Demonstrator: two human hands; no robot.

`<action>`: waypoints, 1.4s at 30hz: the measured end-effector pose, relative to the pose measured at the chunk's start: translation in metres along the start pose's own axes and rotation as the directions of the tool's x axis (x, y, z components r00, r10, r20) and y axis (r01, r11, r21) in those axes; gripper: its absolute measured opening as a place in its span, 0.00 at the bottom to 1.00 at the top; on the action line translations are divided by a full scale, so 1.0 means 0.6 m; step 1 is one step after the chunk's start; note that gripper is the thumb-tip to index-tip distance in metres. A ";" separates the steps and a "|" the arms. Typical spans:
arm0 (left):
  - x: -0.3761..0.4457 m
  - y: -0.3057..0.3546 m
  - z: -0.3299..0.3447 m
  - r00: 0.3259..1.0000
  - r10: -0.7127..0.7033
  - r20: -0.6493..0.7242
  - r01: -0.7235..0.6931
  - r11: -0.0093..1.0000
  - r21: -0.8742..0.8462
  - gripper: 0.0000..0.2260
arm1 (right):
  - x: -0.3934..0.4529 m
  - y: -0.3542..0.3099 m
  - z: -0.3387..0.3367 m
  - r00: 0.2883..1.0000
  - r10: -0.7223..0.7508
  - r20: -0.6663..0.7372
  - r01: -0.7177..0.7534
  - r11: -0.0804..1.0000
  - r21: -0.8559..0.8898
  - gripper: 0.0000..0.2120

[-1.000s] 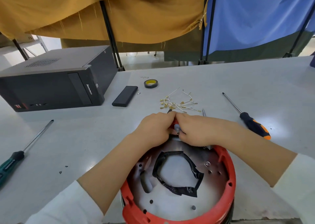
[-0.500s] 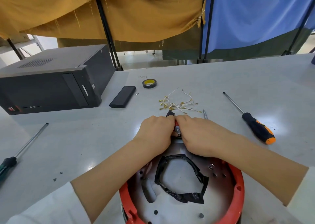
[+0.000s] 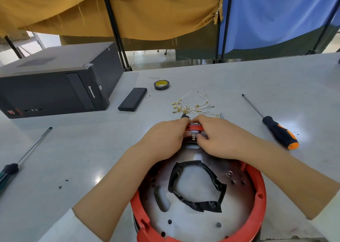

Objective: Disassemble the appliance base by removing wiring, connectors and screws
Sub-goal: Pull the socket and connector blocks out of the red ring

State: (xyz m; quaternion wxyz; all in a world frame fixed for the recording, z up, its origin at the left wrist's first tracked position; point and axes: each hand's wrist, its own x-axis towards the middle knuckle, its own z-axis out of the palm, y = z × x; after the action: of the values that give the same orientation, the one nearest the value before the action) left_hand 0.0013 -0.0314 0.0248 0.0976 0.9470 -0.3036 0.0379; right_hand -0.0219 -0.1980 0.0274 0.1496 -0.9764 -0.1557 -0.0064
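Head view: fingers of the right hand curled, pinching a small white connector at the far rim of the appliance base; left hand, fingers bent, gripping the same red rim section beside it, the two hands nearly touching. Base: red plastic ring around a metal plate, black tape loop lying on the plate, set on the grey tabletop at the near edge. Beyond the hands: loose white wires with brass terminals. Right: orange-and-black screwdriver. Left: dark-handled screwdriver, black computer tower, black slab, roll of tape.
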 end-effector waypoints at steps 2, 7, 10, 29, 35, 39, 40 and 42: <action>-0.001 0.000 0.001 1.000 -0.001 -0.012 0.001 1.000 0.027 0.11 | -0.003 -0.001 0.003 0.999 -0.008 -0.032 0.008 1.000 -0.007 0.14; 0.000 0.013 0.003 0.998 -0.026 -0.058 0.037 0.980 0.198 0.09 | -0.004 -0.006 0.008 0.997 -0.069 -0.041 0.063 0.988 -0.141 0.07; 0.003 0.023 0.000 0.998 -0.051 -0.046 0.062 0.962 0.265 0.09 | 0.001 -0.008 0.006 0.996 -0.091 0.003 0.090 0.972 -0.215 0.04; 0.000 0.019 0.000 0.990 -0.127 -0.058 0.137 0.966 0.220 0.06 | 0.058 0.034 -0.023 0.935 0.310 0.172 -0.319 0.528 0.787 0.09; -0.010 0.018 -0.005 0.984 -0.175 -0.044 0.180 0.955 0.234 0.07 | 0.107 0.060 -0.024 0.934 0.285 0.216 -0.349 0.858 0.376 0.16; -0.010 0.021 -0.002 0.981 -0.187 -0.051 0.194 0.953 0.233 0.07 | 0.134 0.055 -0.014 0.945 0.241 0.222 -0.273 0.954 0.126 0.19; -0.010 0.021 -0.001 0.980 -0.189 -0.054 0.197 0.952 0.234 0.07 | 0.139 0.054 -0.013 0.947 0.234 0.218 -0.260 0.961 0.099 0.19; -0.010 0.021 -0.001 0.979 -0.197 -0.059 0.205 0.950 0.235 0.07 | 0.142 0.053 -0.013 0.948 0.234 0.215 -0.250 0.967 0.051 0.21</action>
State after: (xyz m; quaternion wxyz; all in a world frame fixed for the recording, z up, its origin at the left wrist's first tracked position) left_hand -0.0108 -0.0379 0.0267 -0.0088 0.9770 -0.1971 0.0805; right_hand 0.0693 -0.2030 0.0306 0.1701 -0.9769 -0.0496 0.1196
